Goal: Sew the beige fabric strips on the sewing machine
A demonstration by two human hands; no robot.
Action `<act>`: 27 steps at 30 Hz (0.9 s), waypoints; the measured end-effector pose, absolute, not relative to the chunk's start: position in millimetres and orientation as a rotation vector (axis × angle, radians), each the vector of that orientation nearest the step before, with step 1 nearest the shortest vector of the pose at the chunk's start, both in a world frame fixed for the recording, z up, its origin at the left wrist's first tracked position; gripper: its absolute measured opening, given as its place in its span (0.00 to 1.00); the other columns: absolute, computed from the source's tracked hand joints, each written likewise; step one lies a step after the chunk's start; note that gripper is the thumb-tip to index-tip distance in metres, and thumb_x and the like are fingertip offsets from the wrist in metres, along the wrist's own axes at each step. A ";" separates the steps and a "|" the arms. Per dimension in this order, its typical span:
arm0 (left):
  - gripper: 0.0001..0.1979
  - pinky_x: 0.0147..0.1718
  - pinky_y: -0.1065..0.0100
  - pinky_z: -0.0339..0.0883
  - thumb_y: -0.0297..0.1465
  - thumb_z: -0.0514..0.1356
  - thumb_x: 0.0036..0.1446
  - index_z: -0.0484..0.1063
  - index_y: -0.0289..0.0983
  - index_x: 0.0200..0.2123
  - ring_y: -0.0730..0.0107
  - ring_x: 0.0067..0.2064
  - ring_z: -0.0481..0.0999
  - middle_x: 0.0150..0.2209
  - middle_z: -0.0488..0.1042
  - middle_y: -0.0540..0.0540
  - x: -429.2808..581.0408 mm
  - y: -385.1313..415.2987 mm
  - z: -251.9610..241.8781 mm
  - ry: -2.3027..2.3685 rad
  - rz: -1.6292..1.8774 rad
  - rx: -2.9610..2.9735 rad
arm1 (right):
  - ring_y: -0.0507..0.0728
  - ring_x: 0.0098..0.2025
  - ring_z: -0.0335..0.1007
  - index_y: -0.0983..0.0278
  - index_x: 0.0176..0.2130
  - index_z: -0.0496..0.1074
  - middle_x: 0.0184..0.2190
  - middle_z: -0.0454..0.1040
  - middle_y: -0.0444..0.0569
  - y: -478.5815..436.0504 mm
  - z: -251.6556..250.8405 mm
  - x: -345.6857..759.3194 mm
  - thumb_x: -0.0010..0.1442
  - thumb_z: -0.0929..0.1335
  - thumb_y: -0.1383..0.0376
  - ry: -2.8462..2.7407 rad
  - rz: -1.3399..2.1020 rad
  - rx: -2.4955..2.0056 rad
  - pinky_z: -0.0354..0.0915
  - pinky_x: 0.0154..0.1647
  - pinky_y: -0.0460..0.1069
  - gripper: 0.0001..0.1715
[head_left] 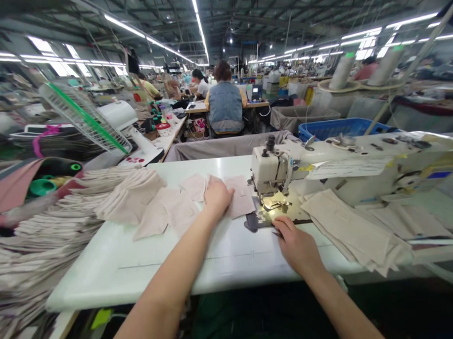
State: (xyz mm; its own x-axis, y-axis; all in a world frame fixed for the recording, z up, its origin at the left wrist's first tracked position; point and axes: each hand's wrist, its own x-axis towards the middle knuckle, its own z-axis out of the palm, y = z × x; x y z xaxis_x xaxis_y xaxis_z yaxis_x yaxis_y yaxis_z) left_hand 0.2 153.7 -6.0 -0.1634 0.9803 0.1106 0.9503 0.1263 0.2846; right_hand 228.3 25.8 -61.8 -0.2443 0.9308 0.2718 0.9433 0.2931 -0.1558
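My left hand (pixel 217 196) is over the beige fabric pieces left of the sewing machine (pixel 270 167). Its fingers are curled on the edge of a small fabric piece (pixel 211 181), and the fingertips are partly hidden. Just right of that hand, a flat rectangular fabric piece (pixel 240 196) reaches to the machine's plate. More loose pieces (pixel 179 207) overlap to the left. My right hand (pixel 297 244) rests at the front edge of the shiny needle plate (pixel 269 215), fingers bent together. A small dark tip shows beneath them, too little to name.
Stacked fabric pieces (pixel 354 228) lie right of the needle. A folded pile (pixel 131 194) and a long row of fabric (pixel 44 240) are at the left. Behind the table (pixel 216 263) stand a fan (pixel 87 118), a blue basket (pixel 334 128) and a seated co-worker (pixel 225 106).
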 end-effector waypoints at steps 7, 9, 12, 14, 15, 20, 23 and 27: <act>0.09 0.48 0.61 0.68 0.26 0.55 0.62 0.71 0.32 0.44 0.55 0.49 0.77 0.45 0.78 0.34 16.8 150.0 -23.0 2.198 0.694 1.859 | 0.55 0.39 0.78 0.63 0.50 0.74 0.55 0.74 0.50 25.2 -70.2 233.6 0.63 0.62 0.74 -2.242 -0.104 -1.623 0.72 0.34 0.48 0.20; 0.10 0.46 0.64 0.69 0.26 0.52 0.64 0.68 0.35 0.47 0.60 0.46 0.78 0.44 0.78 0.39 16.2 144.3 -21.6 2.167 0.797 1.839 | 0.55 0.38 0.78 0.63 0.50 0.74 0.55 0.75 0.50 25.3 -72.9 235.0 0.63 0.61 0.73 -2.233 -0.138 -1.602 0.72 0.33 0.48 0.19; 0.15 0.47 0.65 0.69 0.27 0.51 0.66 0.62 0.36 0.55 0.63 0.49 0.77 0.48 0.76 0.40 5.8 138.8 -15.6 2.137 0.910 1.833 | 0.55 0.38 0.78 0.63 0.49 0.74 0.54 0.75 0.50 25.6 -75.3 236.0 0.63 0.60 0.73 -2.237 -0.164 -1.562 0.71 0.32 0.48 0.20; 0.18 0.49 0.63 0.68 0.27 0.51 0.66 0.59 0.35 0.58 0.62 0.50 0.76 0.49 0.76 0.39 -5.0 137.8 -13.6 2.123 0.914 1.843 | 0.55 0.37 0.78 0.62 0.49 0.74 0.54 0.75 0.50 25.5 -75.6 236.0 0.63 0.61 0.73 -2.238 -0.167 -1.554 0.72 0.32 0.48 0.20; 0.19 0.49 0.63 0.68 0.26 0.52 0.65 0.60 0.34 0.58 0.60 0.50 0.77 0.49 0.77 0.38 -10.4 138.0 -13.9 2.117 0.892 1.850 | 0.55 0.37 0.78 0.62 0.49 0.74 0.54 0.75 0.50 25.4 -75.5 235.9 0.63 0.61 0.73 -2.234 -0.170 -1.551 0.72 0.31 0.48 0.20; 0.16 0.52 0.62 0.66 0.22 0.57 0.57 0.71 0.31 0.50 0.55 0.52 0.76 0.48 0.77 0.34 -23.6 141.7 -21.8 2.112 0.715 1.875 | 0.56 0.38 0.79 0.63 0.48 0.74 0.54 0.75 0.51 25.4 -75.9 236.2 0.64 0.60 0.73 -2.223 -0.188 -1.539 0.72 0.33 0.49 0.19; 0.16 0.54 0.64 0.65 0.24 0.59 0.57 0.71 0.30 0.50 0.56 0.54 0.75 0.50 0.76 0.34 -22.8 144.2 -20.9 2.132 0.664 1.873 | 0.56 0.38 0.79 0.63 0.49 0.74 0.54 0.76 0.50 25.6 -77.1 235.9 0.64 0.59 0.74 -2.224 -0.189 -1.533 0.72 0.33 0.48 0.20; 0.17 0.54 0.64 0.65 0.31 0.62 0.58 0.72 0.31 0.50 0.56 0.55 0.74 0.51 0.75 0.34 -25.0 146.2 -13.4 2.195 0.584 1.829 | 0.56 0.40 0.79 0.62 0.48 0.74 0.54 0.76 0.50 26.0 -80.2 235.1 0.63 0.59 0.74 -2.213 -0.217 -1.519 0.72 0.33 0.48 0.21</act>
State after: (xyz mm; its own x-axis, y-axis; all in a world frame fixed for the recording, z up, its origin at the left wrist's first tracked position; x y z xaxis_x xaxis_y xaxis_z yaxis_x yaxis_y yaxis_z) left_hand -25.0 146.2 -13.4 -0.1977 0.9770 0.0801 0.8875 0.1437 0.4378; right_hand 235.1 26.0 -80.2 -0.2961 0.8462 0.4430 0.9160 0.3830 -0.1192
